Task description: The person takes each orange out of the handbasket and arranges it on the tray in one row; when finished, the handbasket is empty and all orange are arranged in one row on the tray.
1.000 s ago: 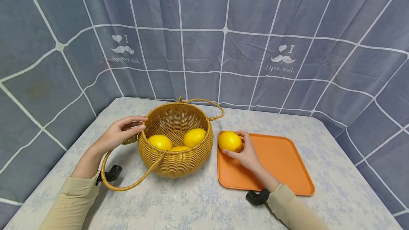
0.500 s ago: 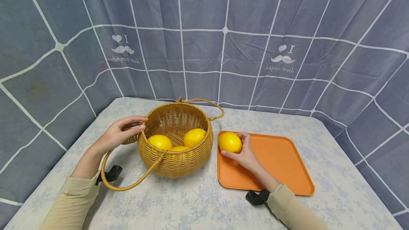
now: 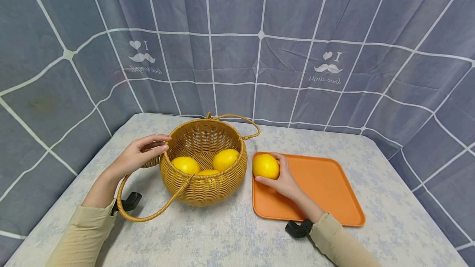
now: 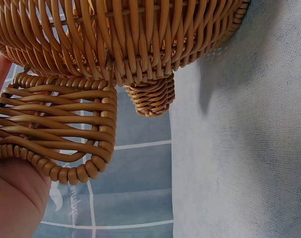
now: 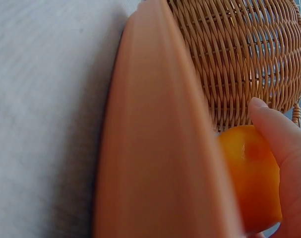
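Moved: lemon (image 3: 266, 166) lowers slightly onto orange tray (image 3: 326, 188).
Right hand (image 3: 285, 178): fingers curl round it.
Left hand (image 3: 138, 155): pinches wicker basket (image 3: 203, 168) rim, steadying.

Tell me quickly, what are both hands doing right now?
Left hand holds the round woven wicker basket by its rim. Right hand grips a yellow lemon over the flat orange plastic tray. Nothing in the way.
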The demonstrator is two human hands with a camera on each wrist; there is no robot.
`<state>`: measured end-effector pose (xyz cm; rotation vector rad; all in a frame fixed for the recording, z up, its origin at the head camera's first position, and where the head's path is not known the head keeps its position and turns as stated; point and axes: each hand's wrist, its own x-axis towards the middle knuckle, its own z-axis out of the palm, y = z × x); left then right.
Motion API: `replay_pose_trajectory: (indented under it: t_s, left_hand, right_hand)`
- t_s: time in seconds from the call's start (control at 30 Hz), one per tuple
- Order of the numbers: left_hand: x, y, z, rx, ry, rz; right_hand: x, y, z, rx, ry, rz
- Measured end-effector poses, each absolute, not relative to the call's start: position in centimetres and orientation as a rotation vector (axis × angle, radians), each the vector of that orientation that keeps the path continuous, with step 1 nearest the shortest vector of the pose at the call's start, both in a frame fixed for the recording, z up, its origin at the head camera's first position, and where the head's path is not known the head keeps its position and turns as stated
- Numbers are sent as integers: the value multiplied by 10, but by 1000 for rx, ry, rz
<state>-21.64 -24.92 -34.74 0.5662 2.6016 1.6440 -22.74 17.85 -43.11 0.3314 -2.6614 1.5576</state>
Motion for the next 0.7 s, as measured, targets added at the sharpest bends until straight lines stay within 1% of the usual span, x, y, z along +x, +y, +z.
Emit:
replay_pose_trajectory:
  t_s: [0.33,0.57,0.7]
  left_hand:
    - [-217,-249,-349,584,2600,1645]
    - [-217,-250,-349,587,2599,1649]
    - [-217,-250,-349,579,2605,1642]
  right_hand:
    - [-227,178,-429,301,-2692,1621]
    - [-210,170,-400,355,-2728,1624]
    - [-206,168,-394,386,-2740,1617]
